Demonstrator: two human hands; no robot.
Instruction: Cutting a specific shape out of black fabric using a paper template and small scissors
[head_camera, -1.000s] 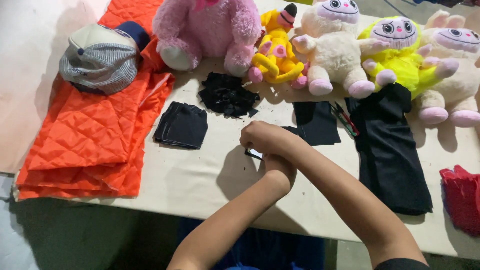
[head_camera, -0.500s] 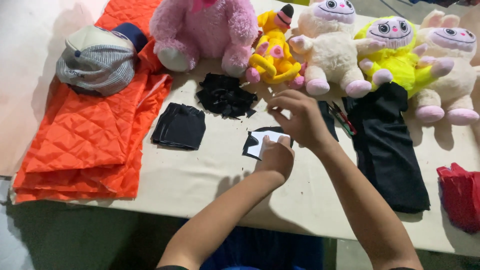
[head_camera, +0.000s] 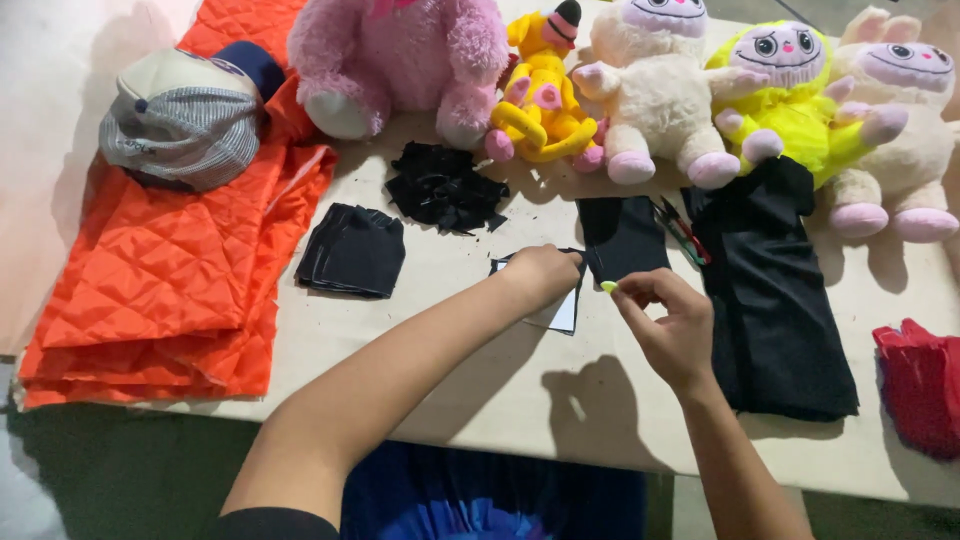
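A pale table (head_camera: 450, 380) carries everything. At its left lies folded orange quilting (head_camera: 170, 270) with a striped cap (head_camera: 185, 120) on top. Along the far edge sit plush toys: pink (head_camera: 400, 55), yellow (head_camera: 540, 100), cream (head_camera: 660, 90), lime (head_camera: 790, 100) and another cream (head_camera: 900, 130). Nearer lie a black stack (head_camera: 352, 250), black scraps (head_camera: 445, 188), a black piece (head_camera: 625, 235), small scissors (head_camera: 683, 232), long black cloth (head_camera: 775, 300), a white card (head_camera: 562, 312) and red cloth (head_camera: 920, 385).
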